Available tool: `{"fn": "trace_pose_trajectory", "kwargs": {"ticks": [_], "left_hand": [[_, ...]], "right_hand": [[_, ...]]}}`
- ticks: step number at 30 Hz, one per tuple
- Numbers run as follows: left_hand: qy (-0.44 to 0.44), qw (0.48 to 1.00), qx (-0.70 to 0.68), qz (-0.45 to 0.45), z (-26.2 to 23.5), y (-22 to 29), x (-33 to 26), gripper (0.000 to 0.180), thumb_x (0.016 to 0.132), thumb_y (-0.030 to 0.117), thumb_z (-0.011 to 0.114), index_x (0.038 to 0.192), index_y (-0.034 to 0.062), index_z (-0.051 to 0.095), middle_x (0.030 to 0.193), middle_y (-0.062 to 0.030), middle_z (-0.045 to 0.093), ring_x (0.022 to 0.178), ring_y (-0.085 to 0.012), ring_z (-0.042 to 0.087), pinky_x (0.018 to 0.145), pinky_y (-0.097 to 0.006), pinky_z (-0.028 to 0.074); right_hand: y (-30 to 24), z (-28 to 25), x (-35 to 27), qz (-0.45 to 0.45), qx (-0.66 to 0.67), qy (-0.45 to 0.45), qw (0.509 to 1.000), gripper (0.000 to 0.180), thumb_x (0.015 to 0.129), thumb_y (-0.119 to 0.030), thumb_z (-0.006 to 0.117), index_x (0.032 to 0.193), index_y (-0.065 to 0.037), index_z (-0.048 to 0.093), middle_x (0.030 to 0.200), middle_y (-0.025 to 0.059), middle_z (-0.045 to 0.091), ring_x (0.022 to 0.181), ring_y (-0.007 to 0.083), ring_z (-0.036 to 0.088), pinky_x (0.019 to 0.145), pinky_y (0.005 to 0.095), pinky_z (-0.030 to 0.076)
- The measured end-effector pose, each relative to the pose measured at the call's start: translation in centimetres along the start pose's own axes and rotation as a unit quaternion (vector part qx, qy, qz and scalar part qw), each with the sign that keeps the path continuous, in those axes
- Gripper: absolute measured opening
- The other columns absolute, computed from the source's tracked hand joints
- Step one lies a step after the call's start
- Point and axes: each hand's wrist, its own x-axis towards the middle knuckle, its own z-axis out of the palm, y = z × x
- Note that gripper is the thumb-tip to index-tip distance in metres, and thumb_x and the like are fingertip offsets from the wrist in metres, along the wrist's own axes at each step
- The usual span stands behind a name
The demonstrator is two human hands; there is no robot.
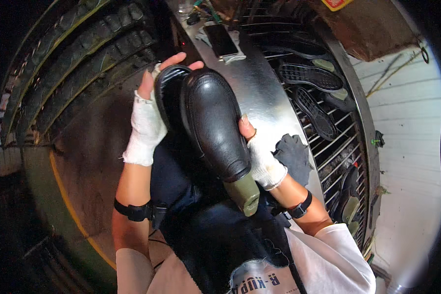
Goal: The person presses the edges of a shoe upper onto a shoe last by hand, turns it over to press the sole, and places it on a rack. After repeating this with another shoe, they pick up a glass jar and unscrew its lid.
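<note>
A black leather shoe upper [213, 120], stretched over an olive-green last [245, 193], lies tilted in front of me with its toe away from me. My right hand [264, 159], in a white fingerless glove, grips it from the right side; most of its fingers are hidden beneath. Close along the upper's left side is a black shoe sole [167, 95], its inner face partly showing. My left hand [149, 117], gloved the same way, is wrapped round the sole's outer edge, fingertips showing past its far end. Whether sole and upper touch is hard to tell.
A steel worktop [267, 93] on the right carries a phone [220, 40] on a cloth and a crumpled dark grey glove [293, 154]. Beyond it, a wire rack [345, 142] holds several black soles [311, 77] and lasted shoes [349, 193]. Curved shelves [78, 63] of dark items stand left.
</note>
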Motion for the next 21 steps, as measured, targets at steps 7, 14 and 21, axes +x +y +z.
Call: {"fn": "trace_pose_trajectory", "kwargs": {"ticks": [7,14,21], "left_hand": [[-0.01,0.998,0.065,-0.016,1.1,-0.2,-2.3,0.089,0.108,0.072,0.036,0.167,0.0059,0.034,0.154,-0.0254,0.057,0.123,-0.0303,0.07,0.104,-0.045,0.059],[-0.033,0.996,0.085,-0.017,2.5,-0.1,-2.6,0.09,0.108,0.073,0.034,0.164,0.0036,0.04,0.148,-0.0214,0.063,0.128,-0.0277,0.067,0.111,-0.043,0.055],[-0.032,0.995,0.086,-0.027,3.0,-0.2,-3.7,0.094,0.105,0.077,0.034,0.166,0.0043,0.036,0.153,-0.0245,0.058,0.128,-0.0325,0.067,0.109,-0.047,0.056]], "right_hand": [[2.4,-1.3,-0.3,0.016,-0.105,-0.043,0.993,0.074,0.102,-0.068,0.062,0.119,0.003,0.074,0.109,0.0104,0.078,0.094,0.0169,0.075,0.088,0.0314,0.06],[1.5,-0.6,-0.5,0.018,-0.115,-0.049,0.992,0.073,0.104,-0.067,0.06,0.12,0.003,0.073,0.109,0.0103,0.078,0.095,0.0166,0.075,0.089,0.031,0.059],[1.8,-1.4,-1.0,0.02,-0.123,-0.036,0.992,0.075,0.1,-0.068,0.065,0.117,0.004,0.074,0.104,0.0105,0.078,0.09,0.0172,0.075,0.085,0.0311,0.06]]}}
